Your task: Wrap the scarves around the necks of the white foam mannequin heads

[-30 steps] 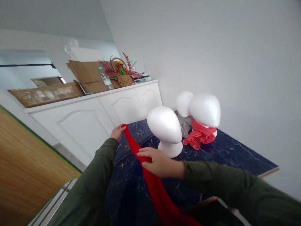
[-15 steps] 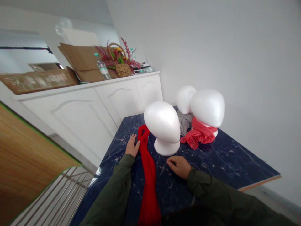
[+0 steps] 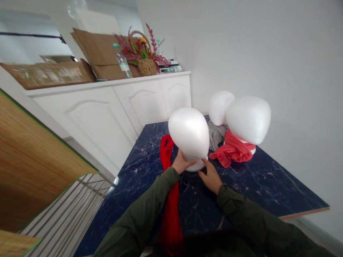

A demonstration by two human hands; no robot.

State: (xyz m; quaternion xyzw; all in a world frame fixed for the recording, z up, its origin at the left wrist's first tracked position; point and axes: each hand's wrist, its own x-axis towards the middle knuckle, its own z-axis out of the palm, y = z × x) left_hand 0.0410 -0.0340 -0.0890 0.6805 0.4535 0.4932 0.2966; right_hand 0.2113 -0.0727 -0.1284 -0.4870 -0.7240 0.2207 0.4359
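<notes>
A white foam mannequin head stands on the dark blue marbled table, its base partly covered by my hands. My left hand wraps round its neck from the left, thumb across the front and the other fingers hidden behind. From the right, my right hand grips the base, with some fingers out of sight. A long red scarf lies left of the head, runs under my left forearm and reaches the table's near edge. Its far end forms a loop.
Two more white foam heads stand at the back right, the nearer one with a coral scarf round its neck. A grey scarf lies by the farther head. White cabinets carry cardboard, a bottle and a flower basket. A metal rack is at left.
My left hand has left its place beside the red scarf and taken hold of the foam head's neck. My right hand has moved from the tabletop to the base and opened round it.
</notes>
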